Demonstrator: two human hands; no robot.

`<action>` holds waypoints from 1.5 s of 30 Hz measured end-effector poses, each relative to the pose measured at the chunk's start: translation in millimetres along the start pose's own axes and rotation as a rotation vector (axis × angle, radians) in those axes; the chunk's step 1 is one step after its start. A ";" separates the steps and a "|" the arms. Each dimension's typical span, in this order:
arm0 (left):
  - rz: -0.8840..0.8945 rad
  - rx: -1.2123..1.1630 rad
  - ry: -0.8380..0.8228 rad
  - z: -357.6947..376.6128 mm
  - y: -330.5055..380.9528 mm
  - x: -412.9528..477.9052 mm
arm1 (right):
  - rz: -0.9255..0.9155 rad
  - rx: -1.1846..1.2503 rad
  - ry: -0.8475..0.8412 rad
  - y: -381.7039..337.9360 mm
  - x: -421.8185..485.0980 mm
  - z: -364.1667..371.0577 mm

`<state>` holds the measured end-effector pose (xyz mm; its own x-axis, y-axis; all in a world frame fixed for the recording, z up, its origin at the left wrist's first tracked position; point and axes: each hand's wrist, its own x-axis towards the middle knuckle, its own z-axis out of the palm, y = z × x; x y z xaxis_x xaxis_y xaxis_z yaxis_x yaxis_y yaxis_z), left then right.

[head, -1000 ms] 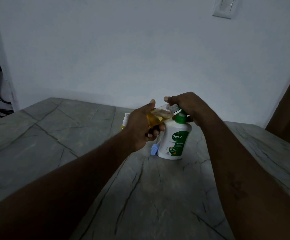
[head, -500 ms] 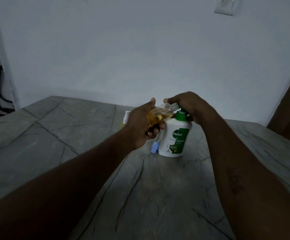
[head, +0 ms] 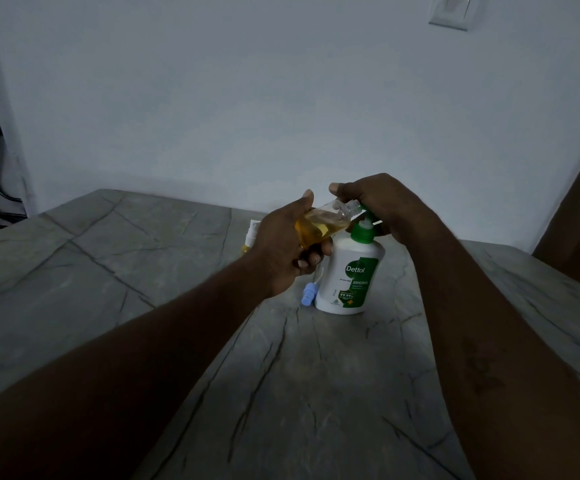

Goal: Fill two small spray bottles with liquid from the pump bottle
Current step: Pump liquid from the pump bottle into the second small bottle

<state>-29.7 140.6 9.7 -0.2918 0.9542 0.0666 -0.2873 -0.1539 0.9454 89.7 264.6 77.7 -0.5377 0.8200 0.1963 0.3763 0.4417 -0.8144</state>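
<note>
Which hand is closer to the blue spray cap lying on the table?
Left. The left hand, holding the small bottle, hovers just above the blue spray cap; the right hand is higher, on top of the pump bottle.

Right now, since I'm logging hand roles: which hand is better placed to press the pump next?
Right. The right hand covers the green head of the pump bottle; the left hand grips the tilted spray bottle at its spout.

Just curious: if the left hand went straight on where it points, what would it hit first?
Likely the green top of the pump bottle, right beside the small bottle the left hand grips; depth is unclear.
</note>
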 end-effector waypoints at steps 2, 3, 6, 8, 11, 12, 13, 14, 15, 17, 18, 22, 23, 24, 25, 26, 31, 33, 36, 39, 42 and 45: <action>0.001 0.001 0.007 -0.4 -0.1 0.4 | 0.006 0.014 0.006 -0.7 0.0 1.4; 0.001 -0.001 0.012 -0.6 -0.3 0.5 | 0.011 0.022 0.011 -0.6 0.2 2.2; -0.013 0.002 0.030 -1.7 -1.0 -0.1 | 0.057 0.010 0.005 3.0 2.0 6.3; -0.026 0.011 0.036 -2.8 -1.5 -0.7 | 0.075 -0.002 -0.012 4.8 1.2 8.7; -0.035 0.012 0.033 -3.0 -2.7 -0.4 | 0.066 -0.005 -0.002 5.5 1.9 8.7; -0.035 0.014 0.028 -2.8 -2.9 -0.2 | 0.061 -0.013 0.006 5.6 2.0 9.0; -0.033 0.017 0.025 -2.6 -2.8 -0.2 | 0.055 -0.027 0.014 5.5 2.6 9.3; -0.028 0.017 0.024 -2.4 -2.3 -0.4 | 0.050 -0.039 0.021 5.2 3.5 9.2; -0.022 0.014 0.024 -2.1 -1.5 -0.3 | 0.043 -0.042 0.026 4.4 4.2 8.2; -0.009 -0.002 0.018 -0.6 0.0 -0.1 | 0.023 -0.036 0.038 1.7 4.0 4.3; -0.004 -0.010 0.015 0.0 0.4 0.1 | 0.006 -0.048 0.048 0.6 4.1 2.1; -0.006 -0.013 0.003 0.5 -0.6 0.1 | -0.005 -0.048 0.049 1.3 3.4 2.0; -0.007 -0.013 0.001 0.3 -0.5 -0.5 | 0.006 -0.027 0.035 1.4 3.0 2.7; -0.008 -0.012 0.000 0.2 -0.2 -0.8 | 0.015 -0.012 0.027 1.1 2.4 3.0; -0.007 -0.010 0.000 0.0 0.0 -0.6 | 0.021 -0.001 0.023 0.8 1.9 3.2; -0.007 -0.007 0.002 -0.2 -0.2 -0.3 | 0.027 0.009 0.020 0.5 1.2 3.5; -0.025 0.015 0.009 -3.4 -3.3 1.2 | 0.068 0.004 -0.008 4.9 0.2 8.5; -0.025 0.012 0.005 -3.8 -3.9 0.9 | 0.061 -0.010 0.001 6.3 1.2 8.1; -0.016 0.011 0.001 -3.1 -4.0 1.4 | 0.062 -0.020 0.017 6.2 1.5 7.4; 0.003 -0.006 -0.021 -1.6 -1.9 2.2 | 0.034 -0.007 0.042 4.0 2.3 3.7; 0.010 -0.010 -0.025 0.4 -0.4 2.3 | 0.009 -0.023 0.051 2.2 2.2 -0.5; -0.007 -0.012 -0.009 0.1 -1.1 2.1 | 0.041 0.013 0.029 2.8 0.9 1.8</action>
<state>-29.9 142.7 8.8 -0.2818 0.9574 0.0627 -0.3006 -0.1502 0.9419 88.9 265.9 74.7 -0.4993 0.8480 0.1780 0.3876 0.4023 -0.8294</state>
